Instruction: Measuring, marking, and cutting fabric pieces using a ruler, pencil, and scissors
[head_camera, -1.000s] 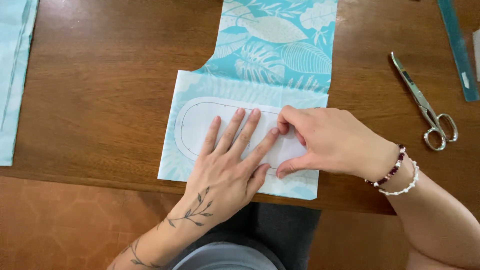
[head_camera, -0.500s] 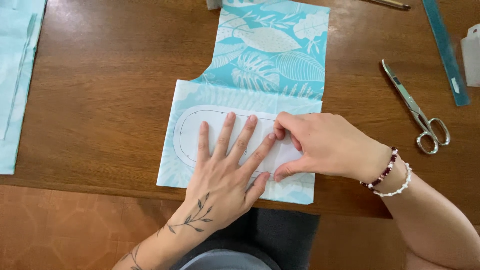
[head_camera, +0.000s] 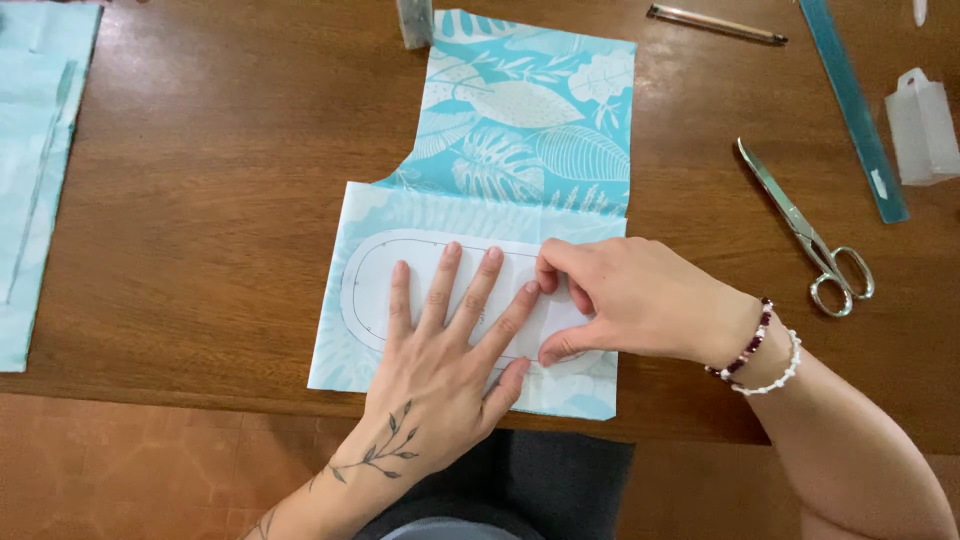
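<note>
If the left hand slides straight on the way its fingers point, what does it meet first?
The left hand points up-right across the white oval pattern. It would probably first meet the raw fold edge of the leaf-print fabric, then that printed side.

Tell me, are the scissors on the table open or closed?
Closed. The scissors lie flat on the wooden table, blades together in one line and the two handle rings side by side.

The right end of the white oval pattern piece (head_camera: 400, 285) is hidden under the left hand (head_camera: 445, 375) and right hand (head_camera: 625, 300). The teal ruler (head_camera: 850, 105) and the folded cloth (head_camera: 35, 170) at the worktop's left edge are cut off by the frame.
</note>
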